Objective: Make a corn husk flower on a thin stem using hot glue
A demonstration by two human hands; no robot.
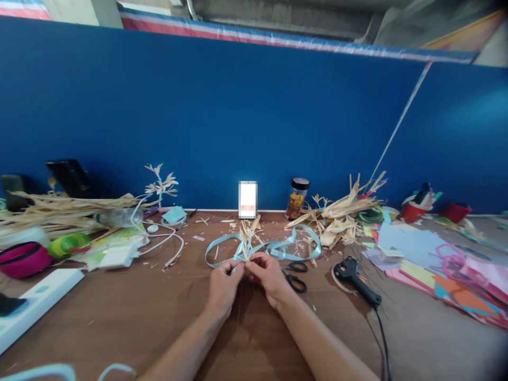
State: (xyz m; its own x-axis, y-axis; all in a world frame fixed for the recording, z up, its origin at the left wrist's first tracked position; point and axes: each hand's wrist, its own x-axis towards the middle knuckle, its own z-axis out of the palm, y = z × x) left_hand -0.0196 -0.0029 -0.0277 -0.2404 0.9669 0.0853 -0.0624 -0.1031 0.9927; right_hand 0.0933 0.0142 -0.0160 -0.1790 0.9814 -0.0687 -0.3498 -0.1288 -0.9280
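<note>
At the middle of the table, my left hand (224, 286) and my right hand (268, 275) meet, fingertips pinched together. Between them they hold a small flower of dried husk strips (248, 235), its pale petals fanning upward. A light blue ribbon (222, 241) loops out on both sides of the flower and runs down to the fingers. What exactly each fingertip presses is partly hidden. Black-handled scissors (297, 283) lie just right of my right hand, their blades out of sight. A finished-looking husk flower on a blue stem (161, 185) stands at the back left.
A black glue gun (357, 280) with its cord lies to the right. Beyond are a jar (297, 200), piled dried husks (341, 217) and coloured paper (413, 246). To the left are a white power strip (43, 301), white cables and more husks (67, 206). A blue partition (238, 116) closes the back.
</note>
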